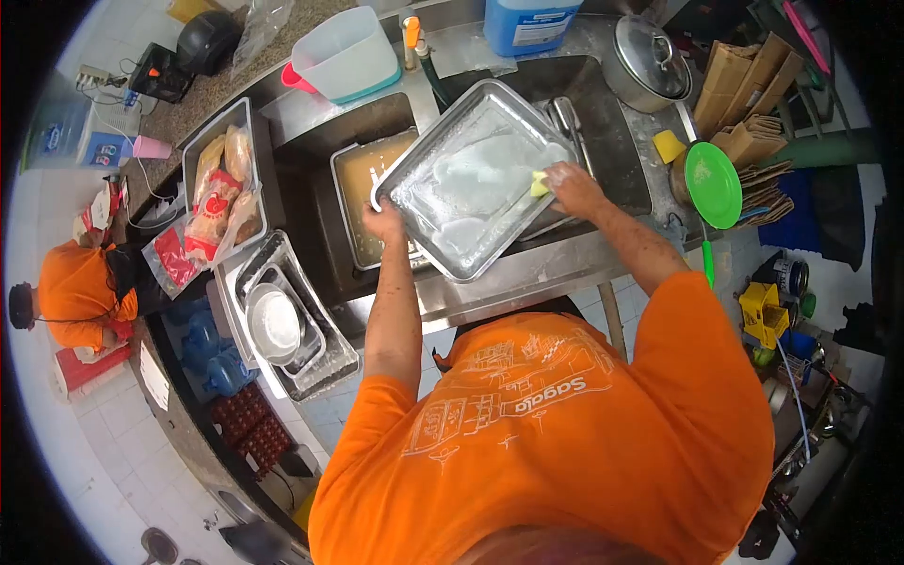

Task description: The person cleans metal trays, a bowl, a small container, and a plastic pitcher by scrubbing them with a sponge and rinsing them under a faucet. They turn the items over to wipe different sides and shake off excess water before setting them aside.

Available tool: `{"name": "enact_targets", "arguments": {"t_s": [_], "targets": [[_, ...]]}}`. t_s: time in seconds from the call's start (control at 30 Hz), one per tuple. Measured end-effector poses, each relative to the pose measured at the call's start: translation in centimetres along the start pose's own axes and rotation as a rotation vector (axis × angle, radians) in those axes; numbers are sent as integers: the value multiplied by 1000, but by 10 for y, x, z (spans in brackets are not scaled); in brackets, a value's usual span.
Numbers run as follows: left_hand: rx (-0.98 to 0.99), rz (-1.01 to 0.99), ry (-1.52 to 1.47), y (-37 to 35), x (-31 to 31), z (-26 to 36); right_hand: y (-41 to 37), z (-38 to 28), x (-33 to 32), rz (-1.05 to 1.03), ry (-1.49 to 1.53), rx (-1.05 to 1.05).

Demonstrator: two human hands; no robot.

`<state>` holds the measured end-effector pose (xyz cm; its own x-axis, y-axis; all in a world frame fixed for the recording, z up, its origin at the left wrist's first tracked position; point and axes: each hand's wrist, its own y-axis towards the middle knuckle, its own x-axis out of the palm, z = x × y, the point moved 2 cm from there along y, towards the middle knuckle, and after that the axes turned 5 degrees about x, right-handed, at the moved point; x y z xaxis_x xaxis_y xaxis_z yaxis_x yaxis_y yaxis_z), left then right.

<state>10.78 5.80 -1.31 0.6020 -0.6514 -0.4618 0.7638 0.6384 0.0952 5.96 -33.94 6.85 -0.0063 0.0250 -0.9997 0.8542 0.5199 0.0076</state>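
A rectangular metal tray (490,141), wet and streaked with suds, is tilted over the sink. My left hand (383,222) grips its lower left edge, fingers wrapped round the rim. At the tray's right side my right hand (576,191) is closed on a yellow sponge (540,184), which touches the soapy surface. Behind the tray, the left basin holds another tray (350,212) filled with cloudy brownish water. In the right basin (617,141), metal pieces (568,118) stand partly hidden by the tray.
Left of the sink are a tray of bagged bread (222,179) and stacked metal pans (276,325). A white plastic container (346,55), a blue jug (530,28) and a lidded pot (646,61) line the back. A green pan (713,185) is at right. Another person (85,292) is at far left.
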Motion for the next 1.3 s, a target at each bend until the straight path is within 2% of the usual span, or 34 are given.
{"name": "enact_targets", "arguments": {"t_s": [0.13, 0.17, 0.23, 0.3, 0.33, 0.37, 0.4, 0.47, 0.5, 0.53, 0.6, 0.63, 0.67, 0.7, 0.73, 0.77, 0.87, 0.9, 1.0, 1.07, 1.13, 1.17, 1.2, 1.23, 1.27, 1.3], "targets": [[62, 8, 49, -1, -4, 9, 2, 40, 30, 72, -183, -48], [5, 0, 139, 1, -4, 5, 2, 47, 28, 78, -140, -117], [225, 117, 337, -10, -17, 23, 1, 51, 0, 87, -48, -255], [487, 110, 521, -25, -23, 50, 7, 50, -33, 84, -54, -326], [631, 38, 613, -42, -27, 71, 9, 51, -48, 77, -56, -365], [705, -140, 590, -51, -27, 89, 10, 54, -63, 211, -43, -439], [763, -327, 551, -60, -26, 107, 12, 57, -81, 253, -25, -424], [712, -893, 212, -75, -21, 143, 14, 66, -118, 341, 7, -389], [549, -1089, 71, -84, -20, 170, 17, 74, -130, 410, -19, -380], [376, -1270, -73, -96, -17, 198, 21, 84, -145, 377, 13, -356], [517, -1303, 6, -112, -10, 247, 29, 103, -177, 317, 74, -307], [567, -1336, 82, -119, -9, 278, 31, 113, -187, 425, 97, -306], [618, -1371, 158, -123, -3, 298, 32, 123, -197, 433, 123, -252], [857, -1247, 126, -122, 11, 300, 31, 132, -210, 440, 150, -196], [974, -1037, 87, -126, 22, 307, 28, 141, -222, 445, 178, -143], [958, -963, 150, -127, 32, 311, 24, 151, -232, 442, 234, -72], [858, -855, 176, -133, 47, 335, 16, 170, -248, 988, 364, 123], [811, -841, 156, -137, 52, 340, 12, 179, -246, 964, 382, 257], [744, -834, 47, -145, 71, 340, 14, 158, -214, 863, 48, 330], [786, -802, -20, -157, 77, 347, 12, 108, -185, 764, 215, 406], [845, -765, -125, -159, 91, 340, 12, 66, -135, 705, 219, 295], [923, -913, -101, -152, 95, 325, 4, 45, -122, 756, 333, 270], [998, -916, -268, -156, 88, 334, -2, 31, -116, 807, 452, 244], [897, -850, -155, -161, 86, 331, -8, 39, -120, 789, 437, 212], [790, -781, -46, -167, 85, 326, 0, 57, -124, 845, 466, 258], [708, -795, 76, -174, 80, 330, 15, 84, -121, 922, 560, 370]]}}
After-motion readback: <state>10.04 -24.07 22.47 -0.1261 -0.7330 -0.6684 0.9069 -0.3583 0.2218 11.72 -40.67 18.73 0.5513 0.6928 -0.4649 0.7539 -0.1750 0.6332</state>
